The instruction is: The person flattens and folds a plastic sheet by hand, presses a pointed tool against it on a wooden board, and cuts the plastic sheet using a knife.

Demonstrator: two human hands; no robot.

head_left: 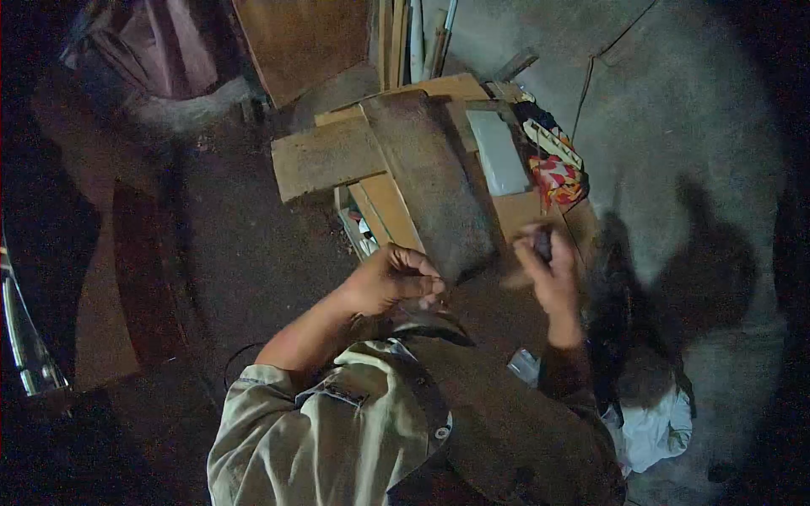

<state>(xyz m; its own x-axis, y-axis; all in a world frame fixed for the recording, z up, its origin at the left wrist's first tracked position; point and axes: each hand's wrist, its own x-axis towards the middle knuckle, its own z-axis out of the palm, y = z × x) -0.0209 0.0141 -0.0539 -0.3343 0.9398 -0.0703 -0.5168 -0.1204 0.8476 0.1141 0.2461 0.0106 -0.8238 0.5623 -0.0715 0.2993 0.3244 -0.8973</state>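
Note:
My left hand (396, 282) is closed in front of my chest, thumb and fingertips pinched together. Whatever lies between them is too small to make out. Just under it is a dark curved piece (434, 323) with a paler upper side; its kind is unclear, and I cannot tell if the hand touches it. To the right, my raised right hand (550, 268) is curled around a small dark object (542, 244), smeared by motion. Beyond both hands lies a long dark slab (430, 181) on top of wooden boards (327, 156).
A white rectangular block (499, 152) and a red-and-orange patterned cloth (558, 180) lie on the far right of the pile. Upright wooden sticks (392, 42) and a brown panel (305, 42) stand behind. White cloth (654, 434) is at lower right, beside the grey wall (675, 135).

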